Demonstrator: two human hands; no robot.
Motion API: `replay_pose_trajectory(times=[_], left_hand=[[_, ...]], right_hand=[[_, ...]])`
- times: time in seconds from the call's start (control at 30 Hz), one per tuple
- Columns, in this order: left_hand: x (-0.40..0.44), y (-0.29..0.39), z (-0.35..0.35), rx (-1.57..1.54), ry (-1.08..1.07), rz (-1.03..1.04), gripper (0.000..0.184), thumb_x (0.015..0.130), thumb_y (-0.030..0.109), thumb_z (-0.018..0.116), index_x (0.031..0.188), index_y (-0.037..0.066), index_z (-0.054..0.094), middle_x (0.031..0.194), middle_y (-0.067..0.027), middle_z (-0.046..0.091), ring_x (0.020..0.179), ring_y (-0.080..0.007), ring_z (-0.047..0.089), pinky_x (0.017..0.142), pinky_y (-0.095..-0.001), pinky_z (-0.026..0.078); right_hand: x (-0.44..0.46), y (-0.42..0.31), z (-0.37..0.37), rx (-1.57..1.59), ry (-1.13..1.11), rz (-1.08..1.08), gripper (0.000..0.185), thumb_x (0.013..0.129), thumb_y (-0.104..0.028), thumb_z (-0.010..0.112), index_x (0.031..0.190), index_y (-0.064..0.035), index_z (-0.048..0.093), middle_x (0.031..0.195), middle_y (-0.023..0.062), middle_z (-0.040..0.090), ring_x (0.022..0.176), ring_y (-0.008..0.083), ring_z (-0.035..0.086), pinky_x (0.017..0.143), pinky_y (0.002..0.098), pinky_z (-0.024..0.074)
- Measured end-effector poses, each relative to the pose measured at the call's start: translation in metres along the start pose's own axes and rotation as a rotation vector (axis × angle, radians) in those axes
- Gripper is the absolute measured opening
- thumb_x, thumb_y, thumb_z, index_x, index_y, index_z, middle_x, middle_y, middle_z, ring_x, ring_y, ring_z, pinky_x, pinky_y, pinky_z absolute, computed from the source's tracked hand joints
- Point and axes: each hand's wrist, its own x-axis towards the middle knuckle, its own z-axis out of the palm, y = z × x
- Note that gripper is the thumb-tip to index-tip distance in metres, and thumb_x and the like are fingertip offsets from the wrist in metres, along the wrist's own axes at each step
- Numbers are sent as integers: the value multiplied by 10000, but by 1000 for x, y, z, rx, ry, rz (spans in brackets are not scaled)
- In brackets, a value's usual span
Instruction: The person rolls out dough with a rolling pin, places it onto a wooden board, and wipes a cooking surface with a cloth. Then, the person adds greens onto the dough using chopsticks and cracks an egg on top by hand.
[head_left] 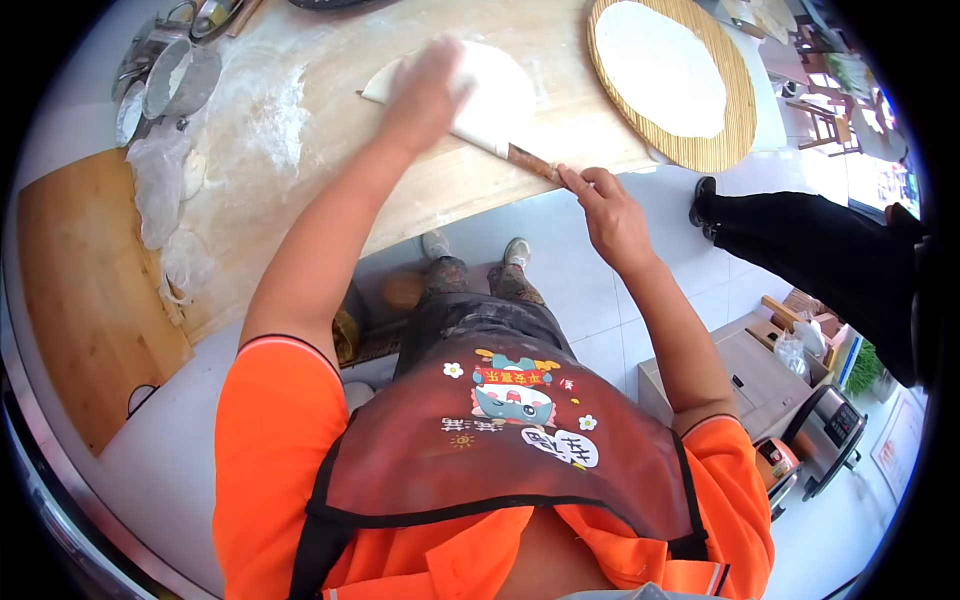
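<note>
1. Bench (570, 125): pale wood, with a patch of white powder (283, 125) toward the left.
2. White dough sheet (500, 90) lies near the front edge; rolling pin (535, 163) protrudes from it.
3. Round woven mat (742, 110), bearing a second sheet (660, 70), rests at the right end.
4. Crumpled clear plastic (160, 175) lies along the left edge.

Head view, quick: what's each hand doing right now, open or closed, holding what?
Left hand: blurred at the dough; open or closed cannot be told.
Right hand: closed, holding a wooden stick.
</note>
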Motion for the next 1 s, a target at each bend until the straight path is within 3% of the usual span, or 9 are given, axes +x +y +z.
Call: replay_pose_trajectory(times=[0.03, 0.07, 0.23, 0.43, 0.57, 0.67, 0.73, 0.87, 1.0], left_hand=[[-16, -2, 11, 367, -96, 267, 490, 1035, 350, 493, 1464, 115, 459, 1548, -114, 433, 1471, -294, 342, 1211, -504, 238], [-34, 1, -5, 352, -174, 322, 579, 996, 337, 561, 1510, 122, 405, 1632, -89, 295, 1517, -266, 249, 1236, -493, 175], [-133, -6, -60, 290, -471, 195, 676, 921, 263, 657, 1531, 156, 385, 1629, -126, 294, 1520, -324, 235, 1228, -528, 181], [10, -18, 13, 504, 6, 48, 562, 1031, 448, 450, 1522, 178, 413, 1615, -140, 316, 1498, -342, 267, 1198, -573, 201], [58, -47, 17, 394, 137, 108, 579, 1027, 457, 457, 1531, 178, 395, 1626, -104, 307, 1515, -305, 235, 1210, -575, 148], [-37, -43, -41, 519, -163, 310, 657, 966, 419, 556, 1540, 156, 376, 1646, -77, 275, 1537, -265, 197, 1228, -576, 107], [-106, -10, -67, 392, -500, 115, 757, 883, 315, 689, 1546, 142, 367, 1650, -87, 264, 1548, -277, 163, 1245, -537, 100], [-74, 23, -17, 342, -307, 182, 704, 934, 364, 625, 1552, 152, 361, 1652, -108, 251, 1548, -284, 161, 1245, -518, 110], [62, 105, 82, 206, 38, 490, 606, 995, 436, 524, 1534, 195, 392, 1640, -88, 286, 1533, -280, 205, 1228, -556, 121]], right_hand=[[-5, -3, -1, 9, -39, 1, 525, 884, 53, 539, 1359, -157, 611, 1051, 104, 628, 882, 311, 655, 731, 405, 555], [-16, -6, -2, 21, -81, 4, 559, 864, 61, 533, 1367, -172, 604, 1062, 103, 623, 894, 310, 654, 733, 407, 557], [-58, -42, 1, 380, -328, 61, 588, 888, 45, 512, 1425, -193, 540, 1144, 133, 609, 942, 345, 660, 780, 419, 561], [6, 7, 5, -25, -32, -2, 534, 935, -6, 534, 1441, -176, 514, 1100, 140, 616, 817, 349, 666, 689, 435, 555], [5, -34, 33, 165, -133, 153, 528, 929, -35, 558, 1441, -153, 507, 1096, 162, 636, 881, 369, 662, 719, 452, 553], [-27, -86, 81, 674, -124, 190, 507, 945, 19, 522, 1446, -45, 476, 1190, 254, 630, 1076, 386, 632, 957, 399, 507], [-48, -111, 88, 789, -178, 198, 521, 958, 28, 517, 1467, -47, 440, 1188, 259, 621, 1061, 390, 637, 937, 409, 510], [-75, -95, 70, 657, -179, 276, 541, 956, 47, 509, 1481, -49, 420, 1145, 237, 625, 1010, 369, 649, 916, 411, 516], [-84, -66, 45, 690, -91, 524, 599, 968, 97, 424, 1528, -111, 388, 1057, 91, 591, 694, 147, 565, 613, 301, 524]])
